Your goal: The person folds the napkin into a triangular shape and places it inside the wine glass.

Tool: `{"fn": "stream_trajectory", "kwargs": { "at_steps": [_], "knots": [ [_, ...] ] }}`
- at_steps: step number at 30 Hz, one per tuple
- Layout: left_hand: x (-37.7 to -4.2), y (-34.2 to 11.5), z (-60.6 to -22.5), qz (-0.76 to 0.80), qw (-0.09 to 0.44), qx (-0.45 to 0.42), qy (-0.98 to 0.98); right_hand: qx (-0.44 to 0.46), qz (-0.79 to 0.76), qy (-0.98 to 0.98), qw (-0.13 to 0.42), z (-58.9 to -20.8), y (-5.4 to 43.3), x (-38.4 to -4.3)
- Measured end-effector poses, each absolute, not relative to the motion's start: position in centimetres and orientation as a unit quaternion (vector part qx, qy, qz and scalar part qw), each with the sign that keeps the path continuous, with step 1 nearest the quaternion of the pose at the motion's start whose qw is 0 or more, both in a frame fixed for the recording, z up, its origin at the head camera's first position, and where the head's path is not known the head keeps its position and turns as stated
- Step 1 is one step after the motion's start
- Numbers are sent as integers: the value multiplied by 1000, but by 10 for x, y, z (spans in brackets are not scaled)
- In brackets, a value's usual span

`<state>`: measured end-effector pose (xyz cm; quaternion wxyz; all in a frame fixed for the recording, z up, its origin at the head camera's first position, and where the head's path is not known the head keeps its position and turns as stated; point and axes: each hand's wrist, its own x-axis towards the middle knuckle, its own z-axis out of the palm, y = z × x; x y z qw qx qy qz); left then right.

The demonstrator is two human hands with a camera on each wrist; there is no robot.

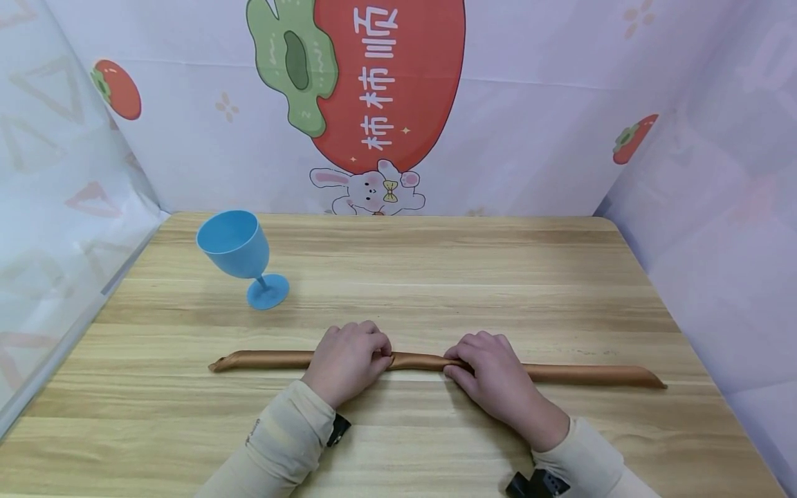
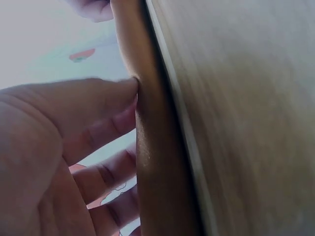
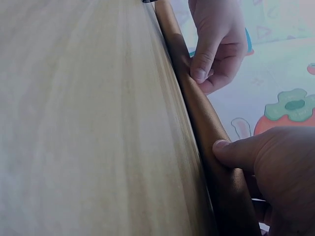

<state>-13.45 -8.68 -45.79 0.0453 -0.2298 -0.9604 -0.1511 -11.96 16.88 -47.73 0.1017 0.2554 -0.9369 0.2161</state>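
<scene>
A long strip of shiny brown cloth (image 1: 585, 374), rolled or folded into a narrow tube with pointed ends, lies left to right across the table. Left of its middle my left hand (image 1: 349, 360) pinches it between thumb and fingers. A short way to the right, my right hand (image 1: 492, 377) pinches it too, with the thumb on the near side. Between the hands the cloth looks slightly flattened and creased. The left wrist view shows the left thumb pressed on the cloth (image 2: 157, 147). In the right wrist view both hands touch the cloth (image 3: 206, 118).
A blue plastic goblet (image 1: 239, 245) stands upright at the back left of the wooden table (image 1: 436, 270). Behind the table hangs a white printed cloth backdrop (image 1: 529, 138), with more sheeting along both sides. A dark wrist device (image 1: 538, 484) sits on the right cuff.
</scene>
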Motion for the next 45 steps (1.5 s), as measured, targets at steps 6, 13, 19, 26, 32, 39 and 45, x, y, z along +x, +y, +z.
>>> {"fn": "stream_trajectory", "kwargs": {
  "at_steps": [6, 13, 19, 26, 32, 39, 45],
  "knots": [
    [-134, -89, -456, -157, 15, -234, -959, 255, 213, -938, 98, -477, 168, -119],
    [-135, -90, -457, -150, 16, -243, -958, 249, 209, -941, 95, -476, 166, -118],
    [-135, -90, -457, -140, 23, -244, -959, 229, 207, -948, 84, -477, 166, -120],
    [-135, -88, -456, -127, 13, -245, -961, 221, 218, -947, 80, -479, 167, -121],
    [-135, -87, -455, -122, 3, -241, -963, 234, 206, -945, 97, -479, 168, -121],
    [-135, -86, -455, -115, -5, -236, -965, 234, 194, -949, 80, -477, 168, -121],
    [-135, -85, -455, -118, -2, -246, -962, 236, 200, -948, 82, -477, 168, -121]
  ]
}}
